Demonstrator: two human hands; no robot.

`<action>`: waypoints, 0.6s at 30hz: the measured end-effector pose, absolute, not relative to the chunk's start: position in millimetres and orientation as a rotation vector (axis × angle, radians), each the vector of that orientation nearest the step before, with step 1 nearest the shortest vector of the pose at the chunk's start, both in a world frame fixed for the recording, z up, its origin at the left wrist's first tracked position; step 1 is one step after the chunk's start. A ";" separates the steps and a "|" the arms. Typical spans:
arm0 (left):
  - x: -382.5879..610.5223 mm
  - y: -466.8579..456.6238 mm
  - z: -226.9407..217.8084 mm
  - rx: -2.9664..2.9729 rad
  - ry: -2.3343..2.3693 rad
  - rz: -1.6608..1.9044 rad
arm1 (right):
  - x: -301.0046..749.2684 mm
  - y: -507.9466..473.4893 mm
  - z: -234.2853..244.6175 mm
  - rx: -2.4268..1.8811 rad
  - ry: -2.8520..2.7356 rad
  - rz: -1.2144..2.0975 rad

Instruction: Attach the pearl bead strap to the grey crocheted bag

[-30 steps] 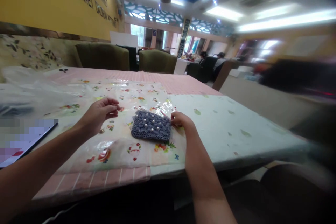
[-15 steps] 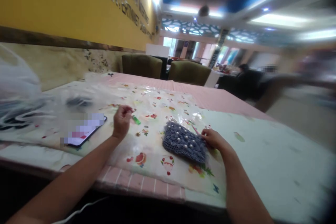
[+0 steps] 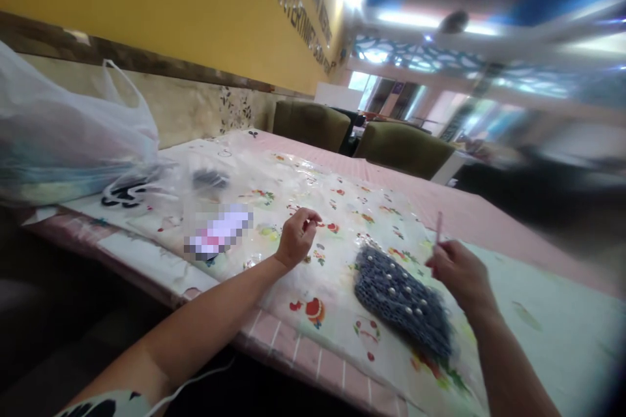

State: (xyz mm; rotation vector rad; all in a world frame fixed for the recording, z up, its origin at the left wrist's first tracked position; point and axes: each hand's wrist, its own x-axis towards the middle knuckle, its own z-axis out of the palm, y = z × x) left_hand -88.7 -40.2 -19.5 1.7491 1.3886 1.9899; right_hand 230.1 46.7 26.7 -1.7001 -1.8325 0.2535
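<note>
The long bench (image 3: 552, 332), spread with a pink striped cloth, a pale green leaf-print cloth and a clear plastic sheet over a fruit-and-flower print, runs away from the person toward two olive upholstered chairs (image 3: 352, 133) at its far end. Far to the left of both hands, a bulging translucent white plastic bag (image 3: 63, 137) sits at the bench's left edge, and between it and the left hand lies a flat phone (image 3: 220, 234) with a blurred screen. The grey-blue crocheted rectangular pouch studded with white pearl beads (image 3: 403, 300) lies flat on the plastic sheet, its long axis slanting from upper left to lower right. It sits just below and to the left of the right hand (image 3: 462, 273), which is plainly the nearer of the two; the fingers hover above the pouch's far right edge without touching it, pinched narrow on a thin pink stick-like tool (image 3: 438, 228), likely a crochet hook, that points upward. The left hand (image 3: 296, 238) rests well to the left of the pouch, apart from it, its fingers curled close with fingertips drawn together as if pinching something very small; whether a bead or thread is held there is too small to tell.
</note>
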 end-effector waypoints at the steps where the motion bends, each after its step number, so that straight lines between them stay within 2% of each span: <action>1: -89.5 -39.0 -20.4 1.684 1.407 1.992 | 202.8 40.9 34.6 -1.619 -1.902 0.380; 5: -95.9 -34.9 -24.9 1.528 1.481 2.019 | 86.0 28.1 44.1 -1.298 -2.371 0.648; 8: -104.1 -32.1 -27.7 1.499 1.520 2.051 | 13.5 30.5 33.5 -1.308 -2.439 0.841; 13: -118.4 -27.8 -30.7 1.491 1.589 2.098 | -51.9 42.7 22.1 -1.343 -2.449 0.842; 18: -116.9 -28.4 -31.5 1.513 1.575 2.067 | -31.4 46.3 30.3 -1.342 -2.367 0.647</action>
